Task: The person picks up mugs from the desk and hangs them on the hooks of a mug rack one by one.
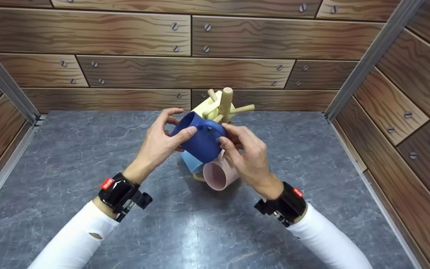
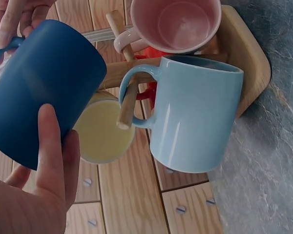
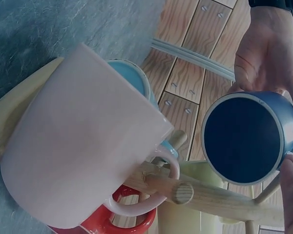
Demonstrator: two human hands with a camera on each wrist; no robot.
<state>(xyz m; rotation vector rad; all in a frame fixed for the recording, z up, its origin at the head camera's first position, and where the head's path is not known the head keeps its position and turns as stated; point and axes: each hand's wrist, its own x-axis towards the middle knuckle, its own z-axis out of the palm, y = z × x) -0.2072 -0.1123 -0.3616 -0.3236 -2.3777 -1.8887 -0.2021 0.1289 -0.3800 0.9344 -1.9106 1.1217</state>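
A dark blue mug [image 1: 203, 145] is held tilted in front of the wooden mug tree [image 1: 225, 102], its mouth toward the upper left in the head view. My left hand [image 1: 159, 140] grips the mug's body, thumb near the handle. With thumb and fingers, my right hand [image 1: 250, 155] pinches the handle. Below, a pink mug [image 1: 228, 173] and a light blue mug [image 2: 198, 117] hang by their handles on the tree's pegs. Behind them are a pale yellow mug [image 2: 105, 131] and a red mug [image 3: 136, 222], both partly hidden.
The tree's wooden base [image 2: 251, 61] stands on a grey marbled tabletop [image 1: 144, 231]. Wood-patterned panels [image 1: 133, 35] with metal corner rails [image 1: 371, 56] enclose the table at the back and sides. A bare peg [image 1: 243, 109] sticks out to the right near the top.
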